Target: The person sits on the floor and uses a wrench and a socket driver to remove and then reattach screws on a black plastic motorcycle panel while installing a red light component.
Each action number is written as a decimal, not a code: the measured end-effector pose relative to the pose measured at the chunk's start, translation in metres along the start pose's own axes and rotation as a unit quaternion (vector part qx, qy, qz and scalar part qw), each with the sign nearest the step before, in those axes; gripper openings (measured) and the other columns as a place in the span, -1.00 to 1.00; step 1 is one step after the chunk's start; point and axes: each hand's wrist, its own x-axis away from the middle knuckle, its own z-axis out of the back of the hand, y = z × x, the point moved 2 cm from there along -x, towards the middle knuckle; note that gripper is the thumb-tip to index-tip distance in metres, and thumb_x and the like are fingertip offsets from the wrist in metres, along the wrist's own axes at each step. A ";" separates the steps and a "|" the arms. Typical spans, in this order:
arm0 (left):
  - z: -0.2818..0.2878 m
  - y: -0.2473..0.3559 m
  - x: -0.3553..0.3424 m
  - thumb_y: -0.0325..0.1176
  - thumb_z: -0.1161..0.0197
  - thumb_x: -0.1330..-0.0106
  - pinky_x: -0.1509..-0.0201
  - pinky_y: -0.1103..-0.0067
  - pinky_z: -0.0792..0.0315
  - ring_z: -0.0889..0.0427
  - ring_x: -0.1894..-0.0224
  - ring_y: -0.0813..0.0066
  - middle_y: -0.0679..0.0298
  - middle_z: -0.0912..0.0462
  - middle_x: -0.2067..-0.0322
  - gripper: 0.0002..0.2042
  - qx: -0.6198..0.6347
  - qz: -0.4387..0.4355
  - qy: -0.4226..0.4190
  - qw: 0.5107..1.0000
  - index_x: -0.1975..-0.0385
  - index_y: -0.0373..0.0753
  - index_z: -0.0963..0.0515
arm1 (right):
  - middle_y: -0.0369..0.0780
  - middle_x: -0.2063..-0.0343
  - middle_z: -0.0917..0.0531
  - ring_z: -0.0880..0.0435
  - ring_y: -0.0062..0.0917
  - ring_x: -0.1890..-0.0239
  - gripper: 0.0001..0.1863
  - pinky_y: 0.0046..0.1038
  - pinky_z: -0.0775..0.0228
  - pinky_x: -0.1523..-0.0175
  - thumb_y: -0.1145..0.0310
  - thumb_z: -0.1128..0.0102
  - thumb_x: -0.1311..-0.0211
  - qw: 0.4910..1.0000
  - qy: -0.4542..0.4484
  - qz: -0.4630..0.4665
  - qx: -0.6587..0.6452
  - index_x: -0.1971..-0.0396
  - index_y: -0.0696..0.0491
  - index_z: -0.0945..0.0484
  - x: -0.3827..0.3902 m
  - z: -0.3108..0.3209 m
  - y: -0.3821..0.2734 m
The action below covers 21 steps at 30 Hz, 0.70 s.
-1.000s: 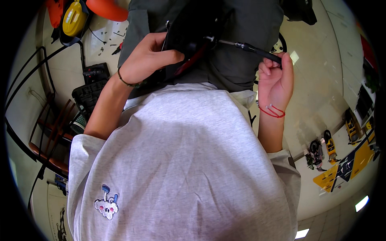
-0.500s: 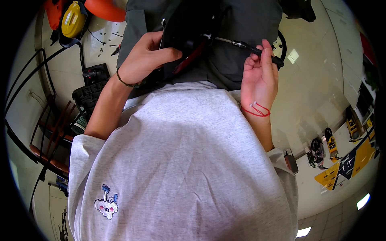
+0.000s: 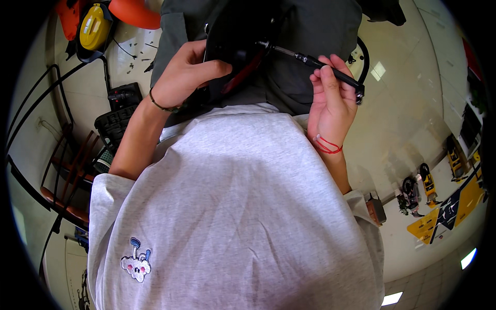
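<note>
A glossy black curved part [image 3: 235, 44] with a dark red strip along its lower edge rests on my lap. My left hand [image 3: 188, 75] grips its left edge, thumb lying over the near side and the other fingers hidden behind. My right hand [image 3: 333, 93] holds a black-handled screwdriver [image 3: 338, 74] between thumb and fingers. Its metal shaft slants up to the left, and the tip meets a small silver fastener [image 3: 266, 45] on the black part. How the tip seats there is too small to tell.
To the left on the floor are an open black tool case [image 3: 113, 121], scattered small screws [image 3: 132, 65] and a yellow oval piece [image 3: 95, 27] in a black holder. An orange part [image 3: 135, 13] lies beyond. A black part [image 3: 385, 11] sits at far right.
My right hand has turned and shifted its fingers on the screwdriver. The handle's outer end has swung slightly nearer to me. My left hand keeps its hold with almost no movement.
</note>
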 end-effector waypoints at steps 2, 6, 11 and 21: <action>0.001 -0.001 0.000 -0.35 -0.23 -0.07 0.59 0.73 -0.03 -0.21 0.67 0.82 0.56 -0.31 0.71 -0.88 0.001 0.000 -0.007 1.000 0.63 -0.17 -0.46 | -0.15 0.15 -0.58 -0.53 -0.62 0.19 -0.71 -0.51 -0.41 0.06 0.49 -0.13 -0.24 0.999 -0.001 -0.015 -0.035 0.04 0.21 -0.43 0.000 0.000 0.001; -0.001 -0.001 0.000 -0.35 -0.23 -0.06 0.59 0.73 -0.03 -0.20 0.67 0.82 0.55 -0.32 0.70 -0.88 0.002 -0.007 -0.007 1.000 0.63 -0.17 -0.46 | -0.18 0.15 -0.58 -0.50 -0.62 0.12 -0.69 -0.52 -0.39 0.07 0.44 -0.11 -0.27 0.990 -0.029 -0.031 -0.136 0.01 0.19 -0.42 -0.002 -0.004 0.009; 0.000 -0.002 0.001 -0.37 -0.24 -0.04 0.61 0.73 -0.02 -0.20 0.69 0.81 0.56 -0.31 0.71 -0.85 0.008 -0.005 -0.001 1.000 0.69 -0.14 -0.43 | -0.19 0.29 -0.61 -0.56 -0.61 0.22 -0.64 -0.55 -0.42 0.05 0.53 -0.20 -0.18 0.999 -0.001 -0.017 -0.030 0.01 0.22 -0.41 -0.004 -0.009 0.017; 0.003 -0.005 0.000 -0.37 -0.25 -0.02 0.60 0.72 -0.04 -0.23 0.68 0.80 0.56 -0.32 0.70 -0.87 0.023 0.002 -0.008 1.000 0.67 -0.14 -0.44 | -0.18 0.19 -0.59 -0.54 -0.55 0.11 -0.72 -0.52 -0.44 0.01 0.50 -0.12 -0.24 0.991 -0.047 -0.054 -0.109 0.05 0.22 -0.44 -0.004 -0.018 0.005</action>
